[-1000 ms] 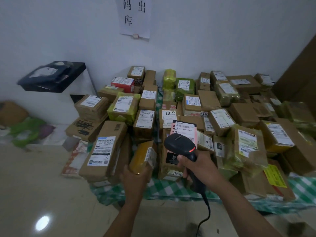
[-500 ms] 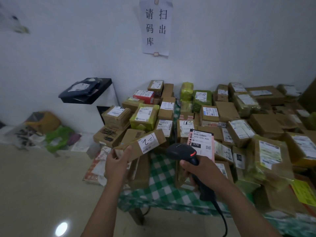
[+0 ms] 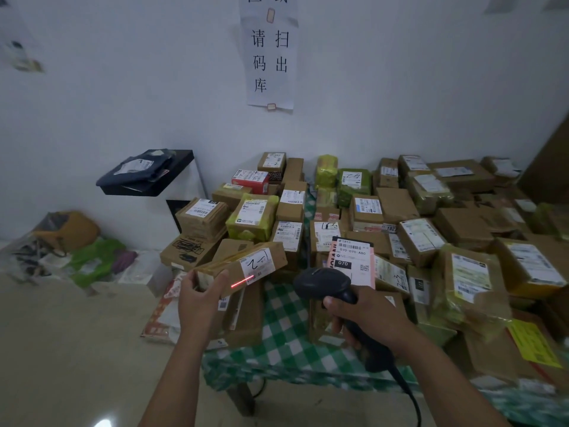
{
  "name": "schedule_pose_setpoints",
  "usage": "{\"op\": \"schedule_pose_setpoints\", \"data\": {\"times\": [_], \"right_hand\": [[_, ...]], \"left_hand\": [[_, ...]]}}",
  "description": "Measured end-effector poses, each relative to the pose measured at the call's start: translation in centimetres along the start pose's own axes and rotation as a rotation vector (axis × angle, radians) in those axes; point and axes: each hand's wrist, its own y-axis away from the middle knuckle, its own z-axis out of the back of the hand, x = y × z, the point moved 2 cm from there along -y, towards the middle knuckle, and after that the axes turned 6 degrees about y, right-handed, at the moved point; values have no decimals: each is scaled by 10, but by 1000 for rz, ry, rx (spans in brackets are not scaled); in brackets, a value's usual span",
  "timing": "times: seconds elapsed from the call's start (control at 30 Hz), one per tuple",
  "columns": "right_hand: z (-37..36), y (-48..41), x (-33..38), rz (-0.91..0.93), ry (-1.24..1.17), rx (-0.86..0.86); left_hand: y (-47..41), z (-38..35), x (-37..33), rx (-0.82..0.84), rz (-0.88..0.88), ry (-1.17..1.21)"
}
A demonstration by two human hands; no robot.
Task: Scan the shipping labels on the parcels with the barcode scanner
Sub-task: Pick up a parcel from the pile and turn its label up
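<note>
My left hand [image 3: 201,298] grips one end of a long brown cardboard parcel [image 3: 243,264], held up above the table's left edge. A white shipping label [image 3: 258,262] with handwritten marks faces me. A red scan line [image 3: 242,282] falls across the label's lower edge and the parcel's side. My right hand [image 3: 368,317] holds the black barcode scanner [image 3: 323,283] by its handle, its head pointing left at the parcel. The scanner's cable [image 3: 409,392] hangs down to the lower right.
Many labelled cardboard and yellow-taped parcels [image 3: 366,211] crowd a table with a green checked cloth [image 3: 286,331]. A pink-edged parcel [image 3: 352,260] stands upright behind the scanner. A black shelf [image 3: 147,177] juts from the wall at left; bags [image 3: 70,241] lie on the floor.
My left hand has lifted the long parcel off the table and turned its label towards me. The scanner's red line now lies on it. My view has tilted upward.
</note>
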Motion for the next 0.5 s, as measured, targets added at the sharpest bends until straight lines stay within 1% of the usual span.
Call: {"op": "schedule_pose_setpoints", "data": {"times": [0.3,0.37,0.5], "right_hand": [[4,3,-1,5,-27,-8],[6,3,-2,-3,-30,-42],[15,2,-8,-35,-58,-164]], "left_hand": [[7,-7,0,17,-27,-60],[12,-12,0,41,-42,-84],[20,-30,20,97,-109,-213]]}}
